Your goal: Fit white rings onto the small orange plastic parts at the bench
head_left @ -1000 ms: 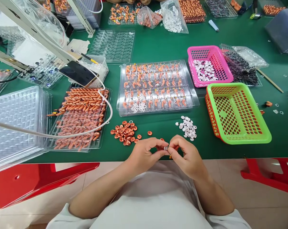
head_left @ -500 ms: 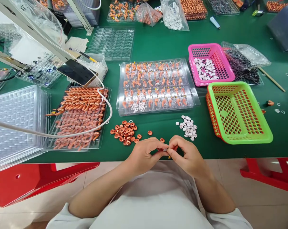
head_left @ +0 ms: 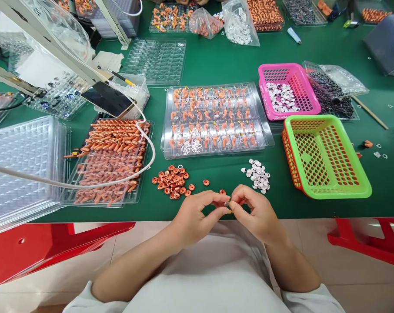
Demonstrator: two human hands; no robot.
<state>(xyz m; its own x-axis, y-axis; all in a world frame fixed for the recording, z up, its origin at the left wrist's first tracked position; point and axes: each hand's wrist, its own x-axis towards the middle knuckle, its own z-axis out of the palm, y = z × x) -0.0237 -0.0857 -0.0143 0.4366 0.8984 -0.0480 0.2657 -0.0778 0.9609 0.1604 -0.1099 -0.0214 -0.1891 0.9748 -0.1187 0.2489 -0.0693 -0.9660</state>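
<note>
At the table's front edge, my left hand and my right hand meet fingertip to fingertip. Both pinch a small dark part with a yellow-orange bit below it; the fingers hide most of it. Just beyond the fingertips lies an orange ring-shaped piece, and another orange ring sits farther left. A heap of such orange rings is on the left. To the right, white discs are scattered in a small pile.
Ahead is a clear tray of orange hook-shaped parts, with white rings on it. A pink basket holds white pieces; a green basket stands nearer. At left, a white cable crosses a tray of orange parts. A phone rests behind.
My left thumb and forefinger have parted slightly around the small dark part. Both hands stay in nearly the same place, and the view has shifted a little.
</note>
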